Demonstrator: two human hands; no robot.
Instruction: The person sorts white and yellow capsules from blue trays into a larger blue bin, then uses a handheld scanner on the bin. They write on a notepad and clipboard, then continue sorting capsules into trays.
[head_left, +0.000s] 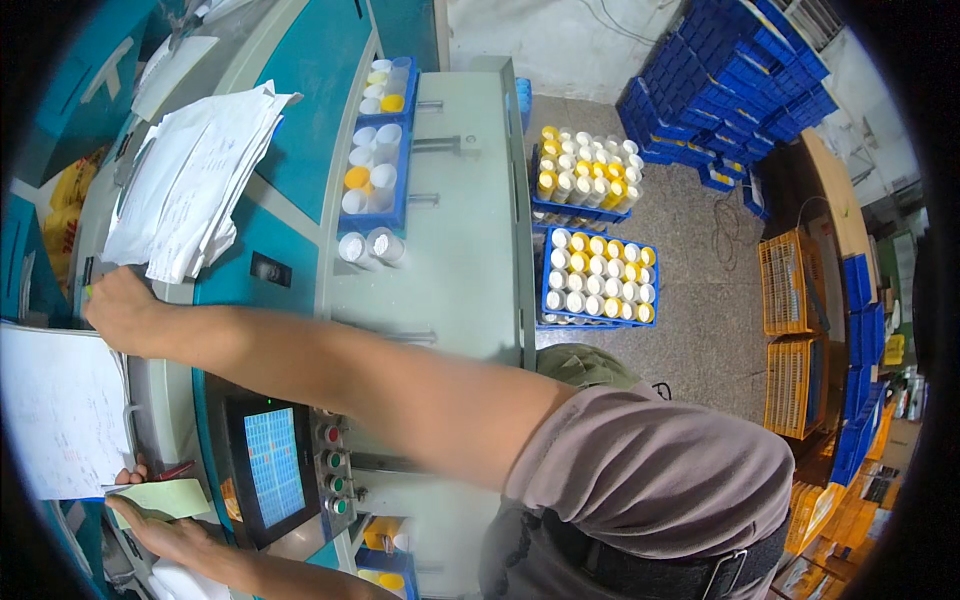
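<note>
My right arm (400, 390) reaches across the machine to the left. My right hand (125, 315) is closed at the upper edge of a board with white written sheets (65, 410); its fingertips are mostly hidden, and I cannot make out what is in them. A small yellow-green spot shows by its fingers. Lower down, my left hand (165, 535) grips a pale green paper slip (165, 498) beside the sheets. A dark red pen (172, 471) lies just above the slip. Close to my right hand rests a thick stack of creased white papers (195, 180).
A lit touchscreen (275, 467) and coloured push buttons (335, 460) sit on the machine. Blue trays of white and yellow capped tubes (600, 275) stand to the right; another tray (380, 165) is on the machine. Stacked blue crates (720, 80) and orange baskets (790, 285) are farther off.
</note>
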